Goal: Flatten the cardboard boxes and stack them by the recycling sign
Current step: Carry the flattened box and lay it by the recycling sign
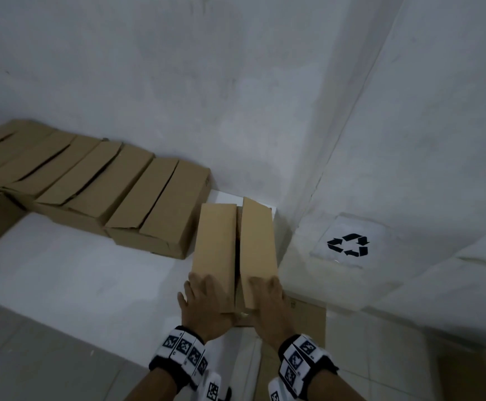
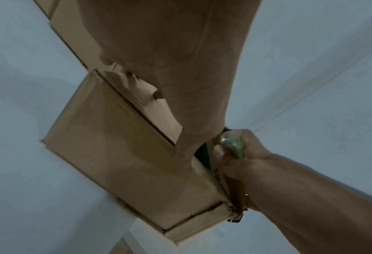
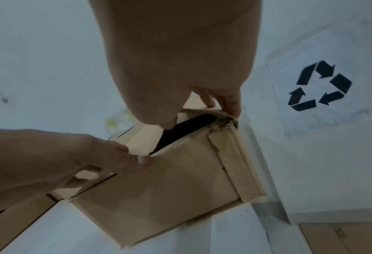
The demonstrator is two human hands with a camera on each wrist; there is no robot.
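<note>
A brown cardboard box (image 1: pixel 215 241) stands on a white ledge in the wall corner, its two long top flaps nearly closed with a dark gap between them. My left hand (image 1: pixel 204 302) grips the near end of the left flap, fingers on top and thumb at the seam (image 2: pixel 180 154). My right hand (image 1: pixel 268 305) grips the near end of the right flap, its fingers (image 3: pixel 224 101) hooked over the edge and thumb in the gap. The recycling sign (image 1: pixel 349 245), black arrows on white paper, is stuck on the right-hand wall just beside the box.
A row of several closed cardboard boxes (image 1: pixel 91 180) lines the wall to the left, the nearest one touching the held box. A flat cardboard sheet (image 1: pixel 308 316) lies on the floor under my right hand. More cardboard (image 1: pixel 467 377) shows at bottom right.
</note>
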